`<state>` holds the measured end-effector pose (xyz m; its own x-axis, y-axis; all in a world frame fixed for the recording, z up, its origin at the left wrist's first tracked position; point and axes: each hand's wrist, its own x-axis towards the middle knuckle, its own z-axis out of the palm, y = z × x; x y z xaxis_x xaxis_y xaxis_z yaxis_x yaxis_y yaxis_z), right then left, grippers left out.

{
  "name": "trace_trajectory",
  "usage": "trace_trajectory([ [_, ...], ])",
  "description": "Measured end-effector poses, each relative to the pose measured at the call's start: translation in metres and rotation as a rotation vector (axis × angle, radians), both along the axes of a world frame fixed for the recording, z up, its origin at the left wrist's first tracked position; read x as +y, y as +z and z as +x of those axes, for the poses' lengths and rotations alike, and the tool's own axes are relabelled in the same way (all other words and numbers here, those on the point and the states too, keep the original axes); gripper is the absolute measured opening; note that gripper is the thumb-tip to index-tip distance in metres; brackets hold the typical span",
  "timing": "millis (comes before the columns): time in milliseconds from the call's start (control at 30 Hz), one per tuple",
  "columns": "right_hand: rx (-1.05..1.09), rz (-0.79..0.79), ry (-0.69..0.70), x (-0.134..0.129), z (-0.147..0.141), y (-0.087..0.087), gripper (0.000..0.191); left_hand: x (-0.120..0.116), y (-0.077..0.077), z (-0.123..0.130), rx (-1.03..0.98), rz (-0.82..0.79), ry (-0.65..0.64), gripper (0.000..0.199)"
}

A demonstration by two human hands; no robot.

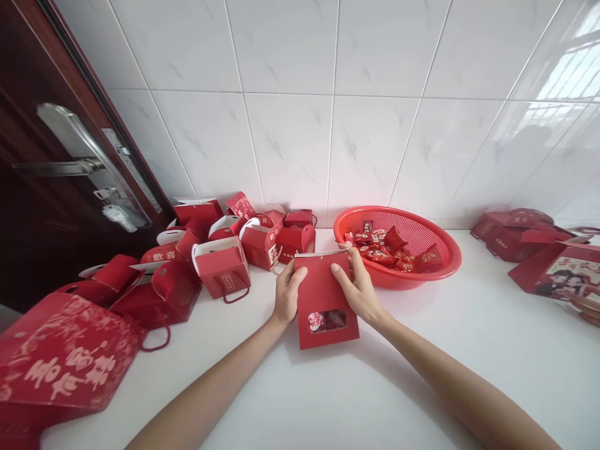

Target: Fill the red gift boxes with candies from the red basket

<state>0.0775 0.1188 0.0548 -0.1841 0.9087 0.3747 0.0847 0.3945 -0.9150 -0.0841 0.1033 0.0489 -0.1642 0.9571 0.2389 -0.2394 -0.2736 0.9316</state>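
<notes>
Count: 1 bench (290,400). Wearer's hands: 2, left hand (287,290) and right hand (359,287), with 1 red bag (321,278) between them, 1 window (330,320) in its front. Baskets: 1 red basket (447,253), near back edge. Wrapped sweets (396,240) in it: well over 10, piled, no exact count. Left-side boxes (222,269), left edge to back edge: roughly a dozen, overlapping. Right-side boxes (520,240), toward back-right corner: at least 2. Another person's hand (588,307): 1, partly cut off. Doors: 1 (28,250). Lever handles: 1 (60,167).
</notes>
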Motion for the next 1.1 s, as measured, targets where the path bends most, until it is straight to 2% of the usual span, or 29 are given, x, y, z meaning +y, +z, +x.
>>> trace_trajectory([
  [233, 0.053, 0.071, -0.032, -0.004, 0.001, 0.008, 0.034, -0.006, 0.000, 0.006, 0.090, 0.025, 0.030, 0.029],
  [433, 0.116, -0.009, 0.032, -0.003, 0.005, 0.006, 0.044, -0.008, -0.003, 0.009, 0.069, -0.016, 0.034, 0.029],
  [567, 0.115, -0.035, 0.035, -0.004, 0.006, 0.004, 0.038, -0.008, -0.003, 0.009, 0.096, -0.022, 0.030, 0.032],
  [833, 0.006, 0.077, -0.091, -0.003, 0.007, -0.005, 0.032, -0.007, -0.005, 0.007, 0.157, 0.010, 0.042, 0.030],
  [967, 0.013, 0.155, -0.146, -0.002, 0.007, -0.004, 0.028, -0.007, -0.007, 0.007, 0.182, 0.043, 0.053, 0.028],
  [1100, 0.039, 0.160, -0.171, 0.001, 0.006, -0.006, 0.025, -0.008, -0.008, 0.006, 0.192, 0.044, 0.053, 0.027],
])
